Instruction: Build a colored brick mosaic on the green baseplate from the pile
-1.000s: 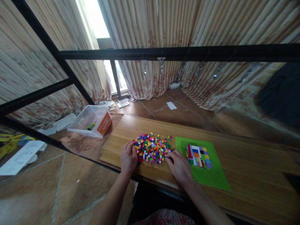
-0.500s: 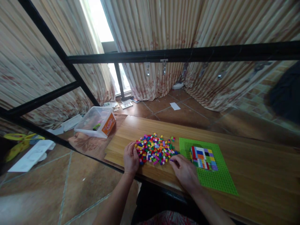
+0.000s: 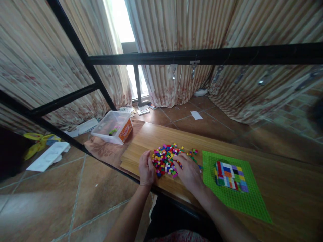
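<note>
A pile of small coloured toy bricks (image 3: 165, 163) lies on a wooden board. My left hand (image 3: 146, 169) rests at the pile's left edge with its fingers curled together; whatever is inside them is hidden. From the right, my right hand (image 3: 189, 172) reaches over the pile, thumb and forefinger bent toward each other among the bricks. Anything between those fingertips is too small to make out. To the right of it lies a green baseplate (image 3: 234, 205), carrying a multicoloured block of built bricks (image 3: 230, 176) that neither hand touches.
The wooden tabletop (image 3: 290, 188) runs on to the right. A clear plastic box (image 3: 111, 127) with an orange label stands beyond its left end. A black metal rail (image 3: 176, 57) crosses in front of the curtains. White papers (image 3: 196, 115) lie on the tiled floor.
My right hand has moved from the pile's right edge onto the bricks, covering part of them. The left hand stays beside the pile. The whole view has shifted slightly with my head.
</note>
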Demonstrator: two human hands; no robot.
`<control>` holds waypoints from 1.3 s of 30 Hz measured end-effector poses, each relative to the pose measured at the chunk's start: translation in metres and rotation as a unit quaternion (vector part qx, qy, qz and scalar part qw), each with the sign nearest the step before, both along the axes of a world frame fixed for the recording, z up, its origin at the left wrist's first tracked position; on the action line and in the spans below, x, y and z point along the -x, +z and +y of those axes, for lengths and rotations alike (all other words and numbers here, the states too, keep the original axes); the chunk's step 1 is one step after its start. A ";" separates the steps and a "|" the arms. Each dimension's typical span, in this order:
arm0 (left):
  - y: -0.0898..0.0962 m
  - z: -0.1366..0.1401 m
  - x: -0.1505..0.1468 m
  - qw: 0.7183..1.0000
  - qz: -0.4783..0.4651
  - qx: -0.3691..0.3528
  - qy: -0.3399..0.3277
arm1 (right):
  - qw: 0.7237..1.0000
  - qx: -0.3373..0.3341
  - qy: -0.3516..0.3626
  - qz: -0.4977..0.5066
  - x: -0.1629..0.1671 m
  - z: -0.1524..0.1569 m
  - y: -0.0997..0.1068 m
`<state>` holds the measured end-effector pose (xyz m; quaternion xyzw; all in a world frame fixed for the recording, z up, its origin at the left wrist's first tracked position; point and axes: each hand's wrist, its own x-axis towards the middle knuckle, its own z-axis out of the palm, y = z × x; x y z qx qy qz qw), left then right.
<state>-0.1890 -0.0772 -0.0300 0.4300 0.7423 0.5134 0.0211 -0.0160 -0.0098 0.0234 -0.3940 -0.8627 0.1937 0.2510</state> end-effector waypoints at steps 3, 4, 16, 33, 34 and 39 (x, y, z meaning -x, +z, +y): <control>0.000 0.000 -0.001 1.000 0.006 0.003 0.000 | 0.999 0.001 0.019 -0.041 0.028 0.012 0.002; 0.000 0.001 -0.001 1.000 0.007 0.003 0.001 | 0.998 0.000 0.022 -0.054 0.035 0.015 0.001; 0.001 0.002 -0.003 1.000 0.018 0.020 -0.005 | 0.996 -0.002 0.070 -0.060 0.007 0.034 -0.019; 0.000 0.003 -0.001 0.999 0.041 0.016 -0.012 | 0.996 -0.020 0.038 -0.082 0.013 0.034 -0.020; 0.000 0.003 -0.001 0.999 0.042 0.016 -0.013 | 0.996 -0.019 0.035 -0.085 0.014 0.034 -0.021; -0.001 0.003 -0.002 0.999 0.039 0.013 -0.011 | 0.999 0.036 0.019 -0.033 0.011 0.036 -0.019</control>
